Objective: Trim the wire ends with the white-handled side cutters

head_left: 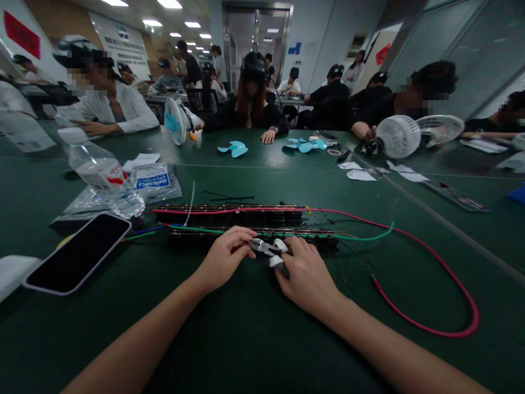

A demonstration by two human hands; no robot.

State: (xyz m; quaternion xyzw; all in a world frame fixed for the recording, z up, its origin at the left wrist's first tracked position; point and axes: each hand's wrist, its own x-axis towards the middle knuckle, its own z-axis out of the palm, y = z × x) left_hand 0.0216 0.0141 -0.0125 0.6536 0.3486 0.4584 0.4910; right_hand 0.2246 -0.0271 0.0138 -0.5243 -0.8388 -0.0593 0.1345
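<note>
My right hand grips a pair of pliers with white-and-dark handles, its metal jaws pointing left. At the jaw tips, my left hand is closed in a pinch, and what lies between its fingertips is too small to make out. Just beyond both hands lie two long black strips with metal rods, a rear strip and a front strip partly hidden by my hands. A green wire runs along the front strip and a red wire along the rear one. A white cable tie sticks up between them.
To the left are a phone, a plastic bottle and a labelled plastic bag. The red wire loops widely at right. Across the table, people sit with fans and blue fan blades. Black cable ties lie behind the strips.
</note>
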